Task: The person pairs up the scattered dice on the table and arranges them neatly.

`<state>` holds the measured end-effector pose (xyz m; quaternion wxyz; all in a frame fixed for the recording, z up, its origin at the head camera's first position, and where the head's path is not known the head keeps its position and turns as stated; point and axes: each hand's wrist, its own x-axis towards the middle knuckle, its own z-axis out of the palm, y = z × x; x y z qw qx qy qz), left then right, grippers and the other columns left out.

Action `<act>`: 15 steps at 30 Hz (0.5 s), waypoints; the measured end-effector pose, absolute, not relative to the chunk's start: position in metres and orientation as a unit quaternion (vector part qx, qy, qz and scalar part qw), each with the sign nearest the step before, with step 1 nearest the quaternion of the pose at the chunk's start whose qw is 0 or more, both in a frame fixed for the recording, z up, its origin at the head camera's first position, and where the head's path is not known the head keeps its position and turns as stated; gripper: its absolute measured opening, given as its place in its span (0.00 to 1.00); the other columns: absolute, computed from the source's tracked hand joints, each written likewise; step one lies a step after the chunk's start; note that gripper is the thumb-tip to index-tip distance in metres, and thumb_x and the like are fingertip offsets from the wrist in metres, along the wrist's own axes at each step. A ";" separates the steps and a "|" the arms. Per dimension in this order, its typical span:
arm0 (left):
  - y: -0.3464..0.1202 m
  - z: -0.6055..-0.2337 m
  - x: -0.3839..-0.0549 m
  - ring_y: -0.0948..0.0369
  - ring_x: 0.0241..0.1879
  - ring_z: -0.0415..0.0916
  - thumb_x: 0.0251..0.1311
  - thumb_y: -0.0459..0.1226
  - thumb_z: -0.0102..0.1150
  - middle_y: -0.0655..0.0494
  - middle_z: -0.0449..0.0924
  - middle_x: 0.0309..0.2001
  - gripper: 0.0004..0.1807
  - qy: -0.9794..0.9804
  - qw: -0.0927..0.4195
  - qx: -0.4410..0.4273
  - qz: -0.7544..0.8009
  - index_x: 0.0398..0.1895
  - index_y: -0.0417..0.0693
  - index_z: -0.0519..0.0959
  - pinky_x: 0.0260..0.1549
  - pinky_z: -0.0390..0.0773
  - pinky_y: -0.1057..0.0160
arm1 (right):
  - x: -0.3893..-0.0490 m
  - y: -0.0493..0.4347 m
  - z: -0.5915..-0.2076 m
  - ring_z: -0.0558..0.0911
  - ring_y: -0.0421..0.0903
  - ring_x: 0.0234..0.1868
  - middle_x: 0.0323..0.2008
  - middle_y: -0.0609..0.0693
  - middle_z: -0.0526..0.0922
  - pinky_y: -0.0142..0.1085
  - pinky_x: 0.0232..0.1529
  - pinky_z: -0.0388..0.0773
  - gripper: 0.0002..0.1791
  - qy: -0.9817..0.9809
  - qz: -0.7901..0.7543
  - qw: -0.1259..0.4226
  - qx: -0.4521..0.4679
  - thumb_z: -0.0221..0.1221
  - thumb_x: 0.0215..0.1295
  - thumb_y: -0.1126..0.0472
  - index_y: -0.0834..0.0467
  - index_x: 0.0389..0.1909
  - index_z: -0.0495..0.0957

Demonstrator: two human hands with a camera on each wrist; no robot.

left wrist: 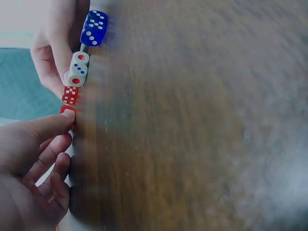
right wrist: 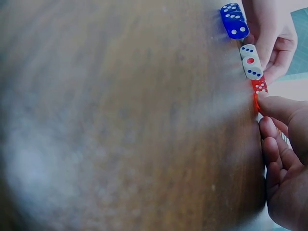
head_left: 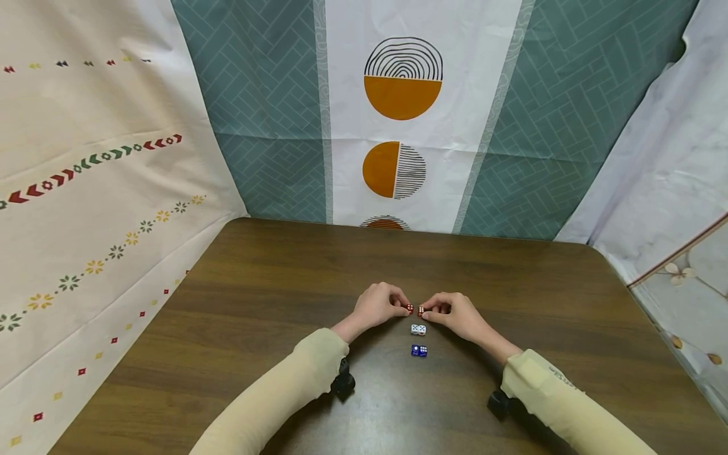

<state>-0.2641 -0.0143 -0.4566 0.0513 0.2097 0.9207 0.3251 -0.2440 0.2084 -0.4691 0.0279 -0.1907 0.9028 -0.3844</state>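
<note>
My left hand (head_left: 378,306) pinches a red die (head_left: 409,308) between thumb and fingertips, low at the tabletop. Facing it, my right hand (head_left: 459,315) pinches a second red die (head_left: 421,311). A narrow gap separates the two red dice in the head view. Just nearer to me, a pair of white dice (head_left: 418,330) sits side by side. Closer still lies a pair of blue dice (head_left: 419,351), also side by side. In the left wrist view the thumb covers part of the left red die (left wrist: 66,109); the right thumb partly hides its die (right wrist: 256,103) in the right wrist view.
The brown wooden table (head_left: 273,272) has rounded far corners. A patterned cloth (head_left: 398,189) hangs behind its far edge, with light cloths (head_left: 114,221) along the left and right sides. Black wrist cameras (head_left: 343,380) sit under both sleeves.
</note>
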 end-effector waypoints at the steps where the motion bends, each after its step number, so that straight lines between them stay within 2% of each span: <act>1: -0.014 -0.457 -0.264 0.70 0.22 0.67 0.55 0.45 0.72 0.66 0.78 0.23 0.06 0.921 0.051 0.209 0.325 0.34 0.57 0.88 0.21 0.62 0.70 | -0.244 0.208 -0.469 0.72 0.38 0.25 0.26 0.43 0.80 0.29 0.27 0.69 0.04 0.902 -0.385 0.028 -0.191 0.67 0.62 0.58 0.48 0.37 0.87; 15: -0.008 -0.456 -0.259 0.70 0.22 0.66 0.54 0.45 0.73 0.66 0.79 0.24 0.05 0.924 0.050 0.203 0.319 0.32 0.59 0.87 0.21 0.61 0.69 | -0.244 0.208 -0.471 0.72 0.37 0.24 0.25 0.44 0.80 0.29 0.26 0.69 0.04 0.902 -0.388 0.021 -0.189 0.68 0.61 0.58 0.49 0.37 0.87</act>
